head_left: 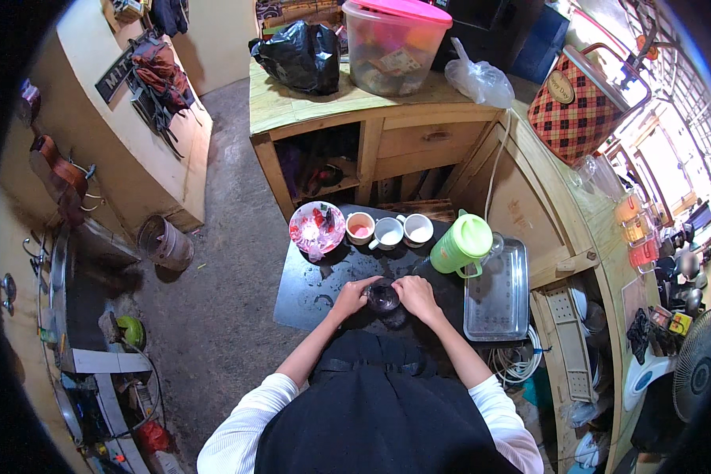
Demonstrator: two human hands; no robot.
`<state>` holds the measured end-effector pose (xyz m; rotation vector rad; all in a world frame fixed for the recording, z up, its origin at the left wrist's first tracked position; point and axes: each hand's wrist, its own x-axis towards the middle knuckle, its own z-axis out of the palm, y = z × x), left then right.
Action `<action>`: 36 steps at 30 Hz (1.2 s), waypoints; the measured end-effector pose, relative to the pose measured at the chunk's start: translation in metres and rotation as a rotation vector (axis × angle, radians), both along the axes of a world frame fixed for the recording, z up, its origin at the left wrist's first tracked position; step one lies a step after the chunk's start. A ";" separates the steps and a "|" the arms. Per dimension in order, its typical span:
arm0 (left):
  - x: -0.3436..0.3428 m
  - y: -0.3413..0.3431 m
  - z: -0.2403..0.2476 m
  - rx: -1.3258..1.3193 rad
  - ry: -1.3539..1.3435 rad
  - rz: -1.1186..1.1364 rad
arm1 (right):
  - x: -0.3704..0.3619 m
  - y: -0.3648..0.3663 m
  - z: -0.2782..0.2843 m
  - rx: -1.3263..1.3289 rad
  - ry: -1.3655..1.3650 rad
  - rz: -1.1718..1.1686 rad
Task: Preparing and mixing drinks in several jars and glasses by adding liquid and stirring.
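While one dark round container (pixel 384 298) is held between left grip (pixel 355 298) and right grip (pixel 415 297), level support is advised.

Hands (pixel 418 295) holding dark cup (pixel 384 299), mugs (pixel 387 235) beyond

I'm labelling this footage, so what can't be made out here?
All in the head view:
Contents of the dark vessel: too dark and small to tell.
Palms of the left hand and right hand: turned from the camera.
Contents of the green pitcher: hidden by its lid.
Near edge of the table: behind dark clothing.
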<state>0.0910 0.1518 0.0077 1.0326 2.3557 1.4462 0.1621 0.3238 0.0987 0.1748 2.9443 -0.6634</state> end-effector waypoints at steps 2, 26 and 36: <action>0.001 0.000 0.003 0.008 0.005 0.002 | 0.001 0.000 0.001 0.055 -0.016 -0.022; 0.000 -0.001 0.007 -0.024 -0.070 -0.015 | -0.003 0.001 0.007 -0.040 -0.066 0.047; 0.000 0.000 0.003 0.011 -0.027 -0.002 | -0.003 -0.003 0.004 0.002 0.040 -0.042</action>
